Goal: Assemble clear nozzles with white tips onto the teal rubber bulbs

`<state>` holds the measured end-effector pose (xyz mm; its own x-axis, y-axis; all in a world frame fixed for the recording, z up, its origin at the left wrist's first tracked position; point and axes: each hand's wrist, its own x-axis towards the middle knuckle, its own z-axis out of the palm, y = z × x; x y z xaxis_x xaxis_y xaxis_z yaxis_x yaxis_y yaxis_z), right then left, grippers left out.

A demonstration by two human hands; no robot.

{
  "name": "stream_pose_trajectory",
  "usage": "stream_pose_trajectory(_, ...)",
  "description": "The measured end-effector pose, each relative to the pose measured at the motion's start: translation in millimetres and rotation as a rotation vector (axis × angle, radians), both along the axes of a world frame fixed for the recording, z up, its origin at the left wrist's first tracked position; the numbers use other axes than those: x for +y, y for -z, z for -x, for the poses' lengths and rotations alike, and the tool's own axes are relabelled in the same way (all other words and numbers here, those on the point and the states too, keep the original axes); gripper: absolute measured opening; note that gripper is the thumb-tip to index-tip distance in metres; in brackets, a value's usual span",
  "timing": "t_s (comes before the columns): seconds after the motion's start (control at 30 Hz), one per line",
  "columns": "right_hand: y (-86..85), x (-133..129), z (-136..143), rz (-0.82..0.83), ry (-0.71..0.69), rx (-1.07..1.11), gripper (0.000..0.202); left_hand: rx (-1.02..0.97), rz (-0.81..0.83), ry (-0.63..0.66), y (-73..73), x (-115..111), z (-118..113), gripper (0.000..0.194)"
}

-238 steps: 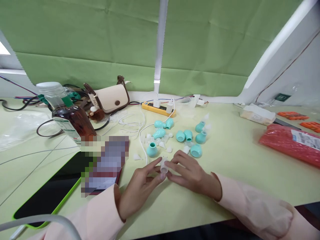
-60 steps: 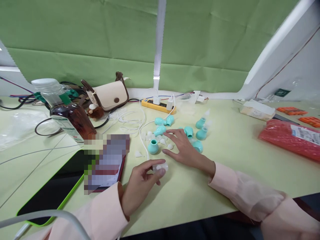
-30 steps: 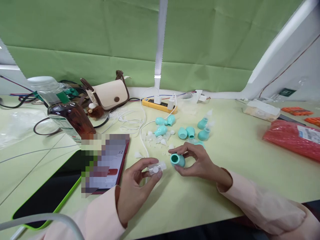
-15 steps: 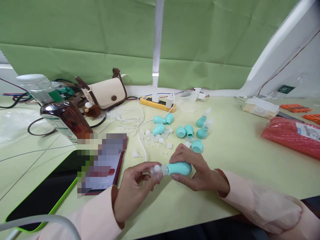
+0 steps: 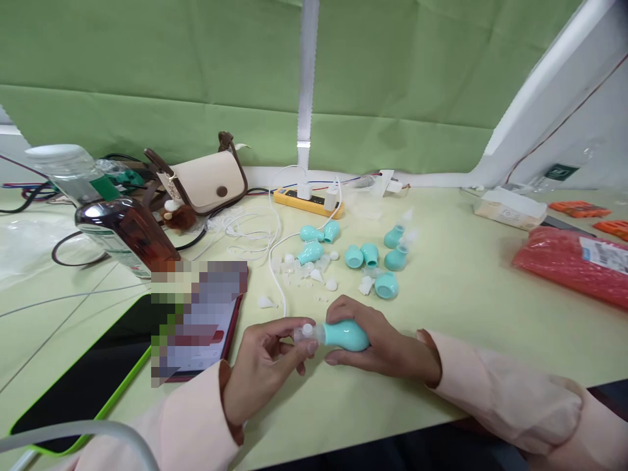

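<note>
Between my hands lies a glossy teal squeeze bulb point(image 5: 347, 335), its neck joined to a clear plastic connector point(image 5: 316, 333) with a small white round knob on top. My left hand point(image 5: 267, 363) pinches the connector between thumb and fingers. From the other side, my right hand point(image 5: 377, 337) curls its fingers and thumb round the bulb near the neck. Behind my hands lie loose teal bulbs point(image 5: 386, 286) and small clear and white plastic parts point(image 5: 316, 276). Two bulbs at the right point(image 5: 395, 257) have clear tips on them.
To the left are two phones, one in a green case point(image 5: 93, 366) and one in a red case point(image 5: 206, 327), and a bottle of dark liquid point(image 5: 130, 229). Behind stand a cream handbag point(image 5: 209, 183) and a yellow power strip point(image 5: 308, 203). A red plastic package point(image 5: 564, 261) lies right.
My right hand has slid a little left along the bulb, its fingers now nearer the neck. The bulb tilts slightly differently. My left hand keeps its pinch on the connector.
</note>
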<state>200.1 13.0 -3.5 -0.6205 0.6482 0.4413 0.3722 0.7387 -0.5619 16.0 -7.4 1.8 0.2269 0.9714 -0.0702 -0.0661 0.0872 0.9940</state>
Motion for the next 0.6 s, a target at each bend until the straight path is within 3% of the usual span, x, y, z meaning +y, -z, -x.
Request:
stream_pose_trajectory(0.27,-0.9,-3.3,2.4,0.298,0.045,0.092,0.033,0.023,-0.119,0.011,3.8,-1.1,1.6,0.022)
stream_pose_trajectory(0.47,-8.6,-4.8,2.3,0.508,0.025,0.115,0.034,0.208,-0.313,0.064,3.4,-0.1,6.4,0.017)
stream_pose_trajectory(0.6,-9.9,-5.4,3.9,0.819,-0.020,0.170,0.033,0.327,-0.420,0.103,2.7,-2.5,8.2,0.017)
